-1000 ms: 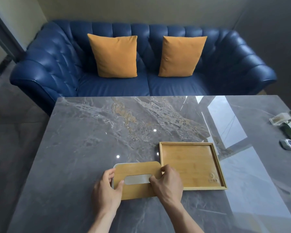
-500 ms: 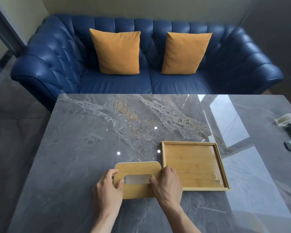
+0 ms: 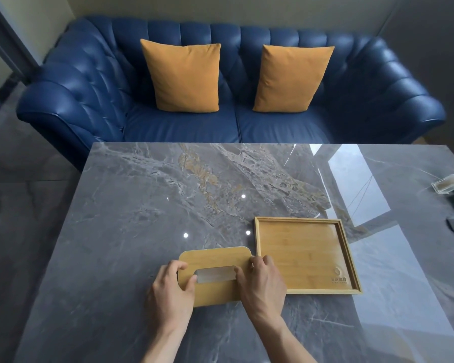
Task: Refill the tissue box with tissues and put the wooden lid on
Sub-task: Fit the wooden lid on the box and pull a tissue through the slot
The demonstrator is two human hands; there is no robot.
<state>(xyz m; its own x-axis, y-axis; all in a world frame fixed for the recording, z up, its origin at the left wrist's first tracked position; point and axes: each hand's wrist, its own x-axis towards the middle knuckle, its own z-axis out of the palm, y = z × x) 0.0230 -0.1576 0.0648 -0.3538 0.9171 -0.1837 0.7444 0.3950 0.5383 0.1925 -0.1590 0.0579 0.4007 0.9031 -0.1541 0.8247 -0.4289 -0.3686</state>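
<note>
Lid squared up on the box, both hands pressing.
We hold the wooden lid (image 3: 215, 276) with left hand (image 3: 172, 292) and right hand (image 3: 262, 284); the tissue box (image 3: 194, 251) rim that showed a second ago is nearly covered (seating looks about done).

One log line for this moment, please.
stage: lid seating | left hand: on wooden lid | right hand: on lid | tray: empty

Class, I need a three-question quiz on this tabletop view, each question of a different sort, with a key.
1. True or false: the wooden lid lies inside the wooden tray.
2. Which hand is nearer the tray? A) left hand B) right hand
3. Fill in: two orange cushions sit on the blue ____.

Key: 1 false, it lies beside it, held by both hands; 2 B; 3 sofa.
</note>
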